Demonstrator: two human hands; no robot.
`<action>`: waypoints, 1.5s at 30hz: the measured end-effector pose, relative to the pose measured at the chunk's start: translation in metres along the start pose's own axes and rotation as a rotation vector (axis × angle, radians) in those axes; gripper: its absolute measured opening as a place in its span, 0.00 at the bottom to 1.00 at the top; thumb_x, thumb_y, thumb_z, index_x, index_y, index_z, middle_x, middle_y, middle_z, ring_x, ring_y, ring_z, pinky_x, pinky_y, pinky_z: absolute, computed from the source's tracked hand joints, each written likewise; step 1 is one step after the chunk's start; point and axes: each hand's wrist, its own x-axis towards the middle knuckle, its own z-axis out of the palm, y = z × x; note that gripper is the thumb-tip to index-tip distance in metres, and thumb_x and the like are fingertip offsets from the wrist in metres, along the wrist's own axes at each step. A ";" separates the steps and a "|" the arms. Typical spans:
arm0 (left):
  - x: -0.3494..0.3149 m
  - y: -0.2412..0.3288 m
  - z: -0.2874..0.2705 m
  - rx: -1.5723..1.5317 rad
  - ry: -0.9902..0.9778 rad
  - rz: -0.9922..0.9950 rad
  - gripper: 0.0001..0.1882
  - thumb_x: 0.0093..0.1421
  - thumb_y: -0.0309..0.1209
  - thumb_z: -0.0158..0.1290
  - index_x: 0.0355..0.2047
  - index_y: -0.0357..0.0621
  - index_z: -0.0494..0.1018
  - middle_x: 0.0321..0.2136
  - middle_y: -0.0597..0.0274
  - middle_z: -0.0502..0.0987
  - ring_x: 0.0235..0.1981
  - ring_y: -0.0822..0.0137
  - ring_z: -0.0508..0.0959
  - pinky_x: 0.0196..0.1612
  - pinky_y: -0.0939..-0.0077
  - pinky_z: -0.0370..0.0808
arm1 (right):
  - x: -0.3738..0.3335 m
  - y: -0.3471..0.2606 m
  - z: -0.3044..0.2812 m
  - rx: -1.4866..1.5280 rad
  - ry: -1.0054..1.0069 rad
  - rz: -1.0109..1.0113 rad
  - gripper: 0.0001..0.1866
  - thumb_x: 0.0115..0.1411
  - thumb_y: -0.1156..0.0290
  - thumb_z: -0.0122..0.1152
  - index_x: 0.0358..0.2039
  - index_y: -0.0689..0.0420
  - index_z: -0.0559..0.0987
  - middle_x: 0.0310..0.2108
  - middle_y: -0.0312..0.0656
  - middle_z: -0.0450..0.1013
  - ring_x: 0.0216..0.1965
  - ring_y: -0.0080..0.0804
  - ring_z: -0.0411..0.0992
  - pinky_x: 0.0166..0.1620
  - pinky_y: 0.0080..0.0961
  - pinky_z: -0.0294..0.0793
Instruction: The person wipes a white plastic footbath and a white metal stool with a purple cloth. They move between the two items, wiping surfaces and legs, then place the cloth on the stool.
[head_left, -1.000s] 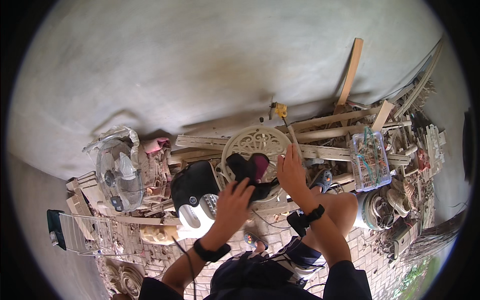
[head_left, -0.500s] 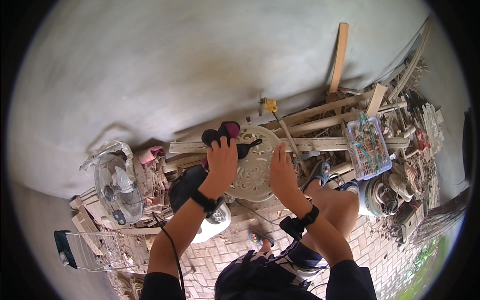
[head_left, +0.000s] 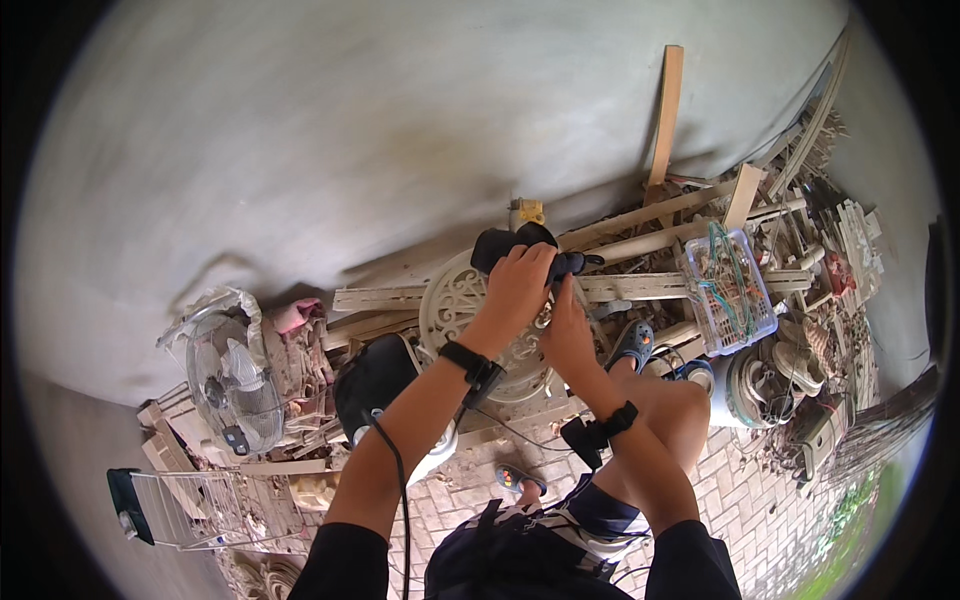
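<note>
My left hand (head_left: 520,285) is closed over a black object (head_left: 495,246) with a bulky end and a narrow, handle-like end carrying a small loop. It is held above a cream round openwork tabletop (head_left: 443,312). My right hand (head_left: 568,335) reaches up to the narrow end, its fingers together against it; the thumb's grip is partly hidden. Both wrists wear black bands with small devices. Behind the black object, a yellow tool head (head_left: 527,212) shows near the wall.
Left stand a wire-caged fan (head_left: 235,380) and a metal rack (head_left: 190,505). A black-topped white container (head_left: 375,385) is near my left forearm. Wooden planks (head_left: 640,288) run along the wall. On the right are a lilac plastic basket (head_left: 765,325) with green cord and a cluttered bucket (head_left: 735,395).
My left hand has carried the black object rightward over the tabletop to my right hand. The two hands, apart before, now meet at its narrow end.
</note>
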 end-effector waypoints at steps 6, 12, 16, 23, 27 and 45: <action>-0.026 -0.038 -0.040 0.441 -0.287 -0.162 0.22 0.51 0.29 0.61 0.48 0.48 0.74 0.42 0.64 0.77 0.44 0.57 0.77 0.42 0.61 0.74 | 0.007 0.004 0.010 0.106 0.044 -0.088 0.44 0.50 0.89 0.51 0.70 0.65 0.51 0.65 0.66 0.57 0.61 0.67 0.63 0.59 0.48 0.69; -0.085 -0.046 -0.098 0.509 -0.461 -0.414 0.20 0.53 0.34 0.62 0.46 0.47 0.73 0.39 0.62 0.79 0.40 0.54 0.80 0.40 0.55 0.75 | 0.015 0.001 0.013 0.108 0.035 -0.147 0.41 0.51 0.90 0.50 0.68 0.62 0.56 0.65 0.64 0.57 0.63 0.66 0.60 0.64 0.47 0.64; -0.106 -0.005 -0.116 0.495 -0.571 -0.433 0.19 0.54 0.37 0.61 0.45 0.47 0.73 0.37 0.59 0.79 0.38 0.54 0.81 0.41 0.52 0.74 | 0.012 0.008 0.013 0.194 0.057 -0.114 0.39 0.52 0.90 0.49 0.67 0.62 0.58 0.66 0.63 0.57 0.65 0.65 0.58 0.65 0.46 0.63; -0.095 0.086 -0.090 0.069 -0.400 -0.120 0.21 0.48 0.33 0.64 0.45 0.48 0.75 0.40 0.64 0.79 0.42 0.57 0.79 0.42 0.58 0.74 | 0.011 0.015 0.021 0.450 0.159 0.028 0.23 0.68 0.72 0.49 0.63 0.61 0.69 0.57 0.59 0.71 0.59 0.57 0.69 0.61 0.38 0.68; -0.073 0.075 -0.073 0.075 -0.361 -0.106 0.21 0.47 0.31 0.64 0.43 0.49 0.75 0.41 0.67 0.78 0.42 0.59 0.77 0.41 0.59 0.73 | 0.010 0.021 0.014 0.546 0.187 0.123 0.24 0.75 0.55 0.45 0.59 0.60 0.75 0.50 0.52 0.78 0.51 0.42 0.76 0.56 0.31 0.71; -0.048 0.065 -0.059 0.345 -0.436 0.085 0.20 0.51 0.35 0.65 0.44 0.51 0.74 0.41 0.63 0.73 0.39 0.57 0.77 0.34 0.62 0.76 | -0.072 0.061 0.042 0.843 0.135 0.042 0.13 0.70 0.66 0.44 0.37 0.63 0.70 0.25 0.39 0.66 0.31 0.31 0.64 0.39 0.33 0.66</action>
